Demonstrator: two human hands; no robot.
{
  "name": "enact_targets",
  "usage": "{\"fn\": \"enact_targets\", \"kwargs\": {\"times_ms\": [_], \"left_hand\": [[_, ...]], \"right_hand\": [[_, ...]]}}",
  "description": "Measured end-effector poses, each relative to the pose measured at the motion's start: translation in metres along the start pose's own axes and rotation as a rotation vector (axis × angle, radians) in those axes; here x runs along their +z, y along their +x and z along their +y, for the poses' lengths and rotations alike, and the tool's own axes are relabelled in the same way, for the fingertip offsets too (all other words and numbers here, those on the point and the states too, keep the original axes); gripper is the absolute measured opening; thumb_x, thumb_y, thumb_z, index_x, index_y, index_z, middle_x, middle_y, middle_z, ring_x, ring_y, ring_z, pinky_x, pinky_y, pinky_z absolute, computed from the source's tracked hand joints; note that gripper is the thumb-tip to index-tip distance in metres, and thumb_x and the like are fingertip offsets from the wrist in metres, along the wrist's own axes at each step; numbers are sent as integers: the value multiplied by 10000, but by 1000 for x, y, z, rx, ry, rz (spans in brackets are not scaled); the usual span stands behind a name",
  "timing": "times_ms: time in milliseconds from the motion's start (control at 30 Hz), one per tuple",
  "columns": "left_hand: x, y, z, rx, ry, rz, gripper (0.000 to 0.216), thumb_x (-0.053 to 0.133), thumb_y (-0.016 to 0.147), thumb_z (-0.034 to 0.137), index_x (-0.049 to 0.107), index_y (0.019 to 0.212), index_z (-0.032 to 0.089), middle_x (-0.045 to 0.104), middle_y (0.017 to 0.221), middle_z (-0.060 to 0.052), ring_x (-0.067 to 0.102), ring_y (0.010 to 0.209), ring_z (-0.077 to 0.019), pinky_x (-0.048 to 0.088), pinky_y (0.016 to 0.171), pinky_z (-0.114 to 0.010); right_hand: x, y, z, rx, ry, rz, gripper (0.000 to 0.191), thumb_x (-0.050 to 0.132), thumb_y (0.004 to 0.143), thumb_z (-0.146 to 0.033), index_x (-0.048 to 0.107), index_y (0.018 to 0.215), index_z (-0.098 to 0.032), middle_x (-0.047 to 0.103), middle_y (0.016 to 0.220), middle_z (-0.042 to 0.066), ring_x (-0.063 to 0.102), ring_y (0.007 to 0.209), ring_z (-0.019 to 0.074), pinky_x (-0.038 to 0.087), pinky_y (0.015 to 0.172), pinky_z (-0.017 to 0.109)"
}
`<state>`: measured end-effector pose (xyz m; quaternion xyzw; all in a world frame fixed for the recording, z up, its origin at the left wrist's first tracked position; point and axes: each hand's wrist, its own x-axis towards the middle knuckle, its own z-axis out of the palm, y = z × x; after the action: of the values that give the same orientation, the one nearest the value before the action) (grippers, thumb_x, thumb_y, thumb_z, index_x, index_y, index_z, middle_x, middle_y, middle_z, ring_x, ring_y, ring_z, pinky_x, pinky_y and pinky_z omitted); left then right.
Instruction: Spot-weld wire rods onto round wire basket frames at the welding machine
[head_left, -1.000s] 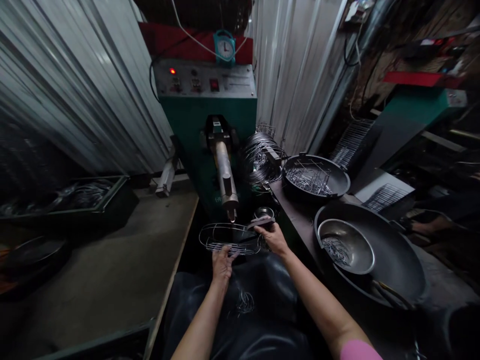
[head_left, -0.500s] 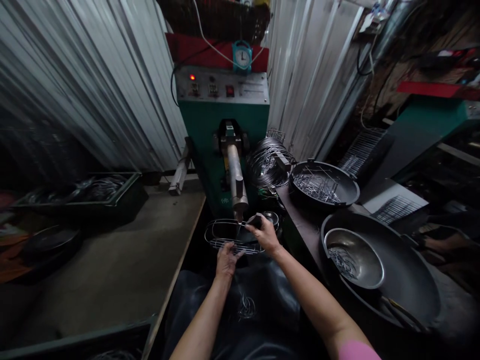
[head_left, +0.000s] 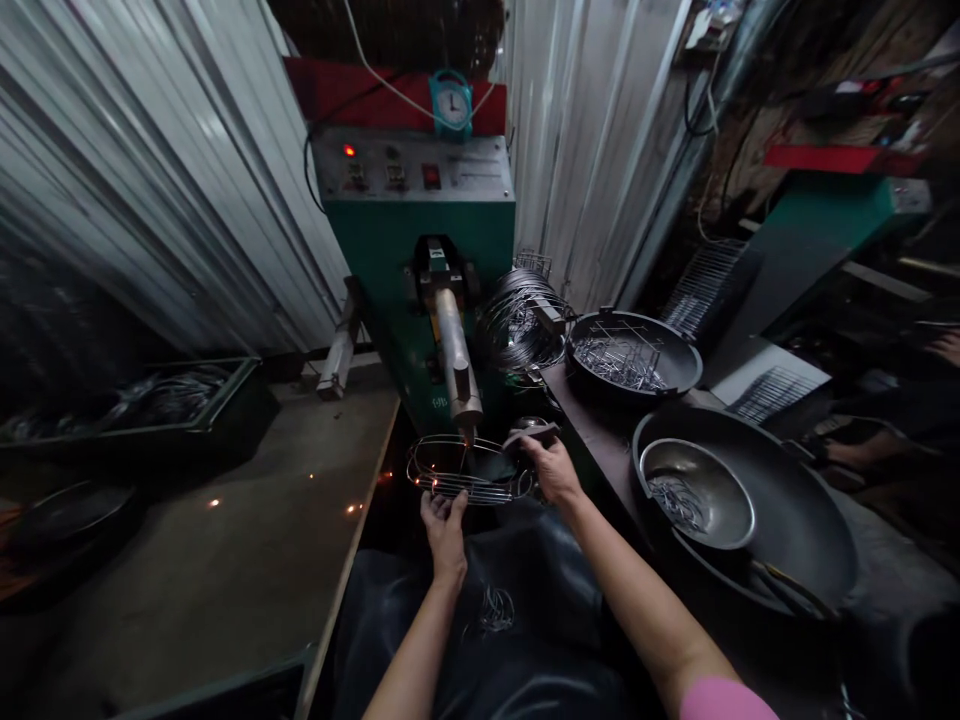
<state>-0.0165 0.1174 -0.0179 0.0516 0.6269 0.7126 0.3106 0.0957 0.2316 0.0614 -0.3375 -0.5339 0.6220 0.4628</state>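
Observation:
My left hand point(head_left: 445, 535) is closed on the near edge of an oval wire basket point(head_left: 480, 492), thumb and fingers gripping its wires. The basket sits under the rod-like electrode arm point(head_left: 459, 375) of a green spot welder point(head_left: 360, 255), whose tip meets its upper wire. Pinched in my right hand point(head_left: 556, 470) is a dark, flat, block-like piece point(head_left: 531, 436), held by the basket's right end; its exact kind is unclear. Orange sparks point(head_left: 352, 509) fly out to the left. A small bundle of bent wires point(head_left: 496, 609) rests on the dark apron over my lap.
At right stand a black pan of wire pieces point(head_left: 688, 372) and a large wok point(head_left: 814, 520) holding a steel bowl point(head_left: 735, 480). A wire coil point(head_left: 517, 325) hangs beside the welder. A green crate point(head_left: 255, 385) lies left. Another person's hand point(head_left: 874, 450) shows far right.
Sparks have appeared at the basket and over the floor. My left hand has shifted slightly left along the basket's edge. The piece in my right hand has tilted flatter. The view has shifted slightly.

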Motion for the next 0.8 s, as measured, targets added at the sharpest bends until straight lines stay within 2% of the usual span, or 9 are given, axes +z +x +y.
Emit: {"fn": "enact_targets", "kwargs": {"times_ms": [67, 100, 233, 400, 467, 600, 700, 800], "left_hand": [[4, -9, -2, 115, 46, -23, 672, 706, 631, 422, 371, 1197, 283, 474, 1197, -76, 481, 1127, -197, 429, 895, -346], [7, -13, -1, 126, 49, -53, 680, 697, 642, 433, 360, 1213, 281, 474, 1202, -82, 482, 1128, -197, 431, 891, -336], [21, -18, 9, 39, 34, -64, 658, 688, 647, 439, 373, 1200, 270, 479, 1189, -89, 498, 1115, -204, 455, 838, -325], [25, -15, 27, -83, -119, -26, 509, 709, 626, 382, 459, 1052, 258, 536, 1092, -60, 535, 1037, -190, 466, 801, -353], [27, -11, 33, -101, -179, -29, 441, 733, 595, 347, 487, 942, 231, 565, 984, -33, 566, 942, -162, 467, 799, -353], [29, -3, 35, -139, -258, -57, 326, 729, 575, 280, 506, 798, 196, 544, 775, 8, 575, 771, -122, 479, 793, -350], [27, 1, 34, -228, -271, -93, 209, 647, 661, 315, 530, 794, 203, 544, 777, -24, 581, 766, -150, 501, 780, -383], [22, -1, 35, -366, -361, -90, 190, 604, 701, 314, 523, 832, 202, 548, 864, -60, 586, 837, -179, 504, 795, -409]], "right_hand": [[-18, -7, 10, 16, 36, 97, 292, 663, 674, -423, 625, 825, -176, 678, 848, 40, 621, 827, 199, 467, 801, 341], [-26, -11, 15, 9, 20, 132, 289, 669, 669, -416, 619, 826, -178, 674, 848, 36, 616, 830, 196, 460, 816, 342], [-45, -22, 29, -25, -77, 183, 260, 673, 665, -370, 597, 842, -195, 664, 877, 22, 599, 877, 185, 419, 885, 344], [-45, -25, 31, -33, -1, 29, 225, 651, 692, -331, 555, 866, -226, 667, 975, 27, 601, 945, 181, 428, 896, 338], [-42, -22, 30, -59, 16, 40, 241, 648, 693, -331, 550, 891, -234, 662, 994, 24, 598, 968, 181, 428, 906, 335], [-38, -16, 27, -87, -14, 146, 258, 640, 695, -355, 551, 904, -233, 669, 939, 20, 604, 951, 183, 429, 907, 340], [-36, -18, 23, -100, -27, 3, 249, 654, 697, -361, 554, 879, -224, 667, 949, 26, 614, 926, 177, 448, 876, 329], [-29, -23, 16, -155, -161, -153, 223, 663, 712, -356, 581, 855, -207, 662, 909, 31, 618, 866, 173, 470, 810, 308]]}}
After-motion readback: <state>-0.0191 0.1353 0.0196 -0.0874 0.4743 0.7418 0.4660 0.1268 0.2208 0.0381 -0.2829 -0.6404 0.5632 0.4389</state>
